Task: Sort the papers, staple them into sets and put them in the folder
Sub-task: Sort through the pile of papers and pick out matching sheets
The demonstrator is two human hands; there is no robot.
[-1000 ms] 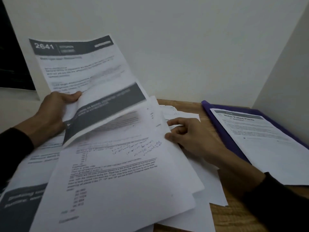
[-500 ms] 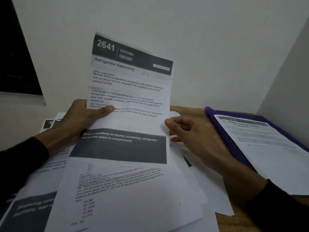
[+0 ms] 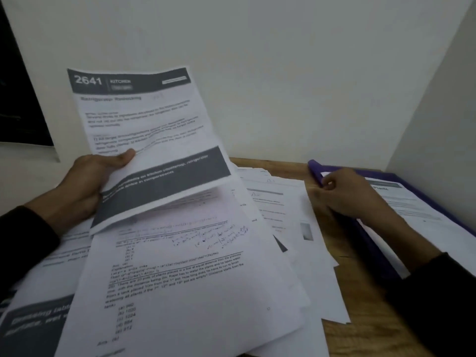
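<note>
My left hand (image 3: 87,181) grips a printed sheet headed "2641 KITCHEN" (image 3: 144,119) and holds it tilted above the table, thumb on its face. Below it lies a loose pile of papers (image 3: 193,292); the top one carries typed maths questions and blue handwriting. An open purple folder (image 3: 371,243) lies at the right with a printed sheet (image 3: 417,210) inside it. My right hand (image 3: 345,194) is at the folder's near left edge, fingers curled and pinching that edge close to its far corner.
The wooden table (image 3: 360,338) shows between the pile and the folder. A white wall stands behind, and a side wall (image 3: 438,99) closes in at the right just past the folder. More dark-banded sheets (image 3: 33,320) lie at the lower left.
My right hand left the paper pile and moved right to the folder's edge. The 2641 sheet in my left hand swung to the middle, then tilted back toward the left.
</note>
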